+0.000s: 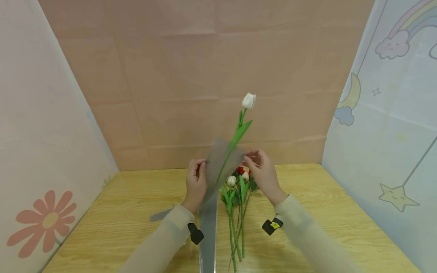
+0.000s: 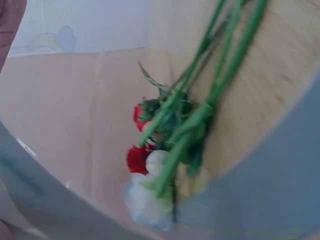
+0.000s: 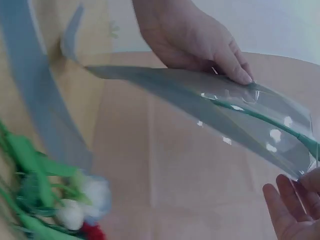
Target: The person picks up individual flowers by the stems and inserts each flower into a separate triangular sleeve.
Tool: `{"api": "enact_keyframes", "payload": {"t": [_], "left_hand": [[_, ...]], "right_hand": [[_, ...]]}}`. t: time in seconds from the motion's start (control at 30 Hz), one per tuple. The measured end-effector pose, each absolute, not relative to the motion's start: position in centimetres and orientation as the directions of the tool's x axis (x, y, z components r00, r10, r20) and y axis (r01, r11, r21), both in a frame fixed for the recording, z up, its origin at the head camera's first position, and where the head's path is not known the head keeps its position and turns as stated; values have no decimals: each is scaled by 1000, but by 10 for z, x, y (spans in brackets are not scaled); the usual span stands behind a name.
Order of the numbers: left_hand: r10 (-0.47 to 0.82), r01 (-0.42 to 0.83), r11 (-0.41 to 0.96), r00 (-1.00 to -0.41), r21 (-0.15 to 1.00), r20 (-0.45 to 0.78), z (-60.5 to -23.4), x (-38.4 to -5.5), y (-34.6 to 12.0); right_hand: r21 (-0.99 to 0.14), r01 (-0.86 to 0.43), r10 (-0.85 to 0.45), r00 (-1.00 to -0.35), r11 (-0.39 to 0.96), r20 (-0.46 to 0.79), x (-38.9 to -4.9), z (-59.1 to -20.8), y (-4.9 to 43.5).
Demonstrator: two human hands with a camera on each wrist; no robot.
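My left hand [image 1: 196, 184] pinches one edge of a translucent grey plastic flower sleeve [image 1: 216, 161], thumb against the fingertips. At the opposite edge of its wide mouth, my right hand [image 1: 265, 173] pinches the film between thumb and fingers. A white tulip [image 1: 248, 101] rises out of the mouth, tilted to the right, its leaves above the rim. In the right wrist view the tulip's green stem [image 3: 270, 120] runs down inside the film, and the sleeve [image 3: 175, 85] narrows towards the left. In the left wrist view grey film crosses the foreground.
Below the hands, several loose flowers lie on the wooden table [image 1: 300, 227], with white tulips [image 1: 231, 180] and red blooms [image 3: 94, 232] among them. Another grey sleeve strip [image 1: 207, 242] lies left of their stems. A brown cloth wall [image 1: 164, 94] stands behind, printed side walls [image 1: 392, 125] flank it.
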State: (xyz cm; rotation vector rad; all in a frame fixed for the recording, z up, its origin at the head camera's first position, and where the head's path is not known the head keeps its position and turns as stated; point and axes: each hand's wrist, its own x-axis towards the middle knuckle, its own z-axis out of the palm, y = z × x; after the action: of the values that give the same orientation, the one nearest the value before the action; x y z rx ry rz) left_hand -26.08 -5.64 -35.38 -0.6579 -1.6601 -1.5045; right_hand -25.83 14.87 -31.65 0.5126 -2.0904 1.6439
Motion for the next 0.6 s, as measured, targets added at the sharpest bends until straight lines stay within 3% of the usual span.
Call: {"api": "enact_keyframes", "payload": {"t": [0.13,0.37,0.6], "left_hand": [[-147,793,116,-582,598,800,-340,-261,-50],[-45,710,155,-690,687,723,-321,-258,-49],[-27,684,161,-718,712,696,-314,-258,-52]], "right_hand": [[-769,-625,8,-775,135,632,-262,-288,146],[-661,-736,45,-663,148,747,-265,-258,144],[-643,-754,59,-642,134,765,-264,-258,142]]}}
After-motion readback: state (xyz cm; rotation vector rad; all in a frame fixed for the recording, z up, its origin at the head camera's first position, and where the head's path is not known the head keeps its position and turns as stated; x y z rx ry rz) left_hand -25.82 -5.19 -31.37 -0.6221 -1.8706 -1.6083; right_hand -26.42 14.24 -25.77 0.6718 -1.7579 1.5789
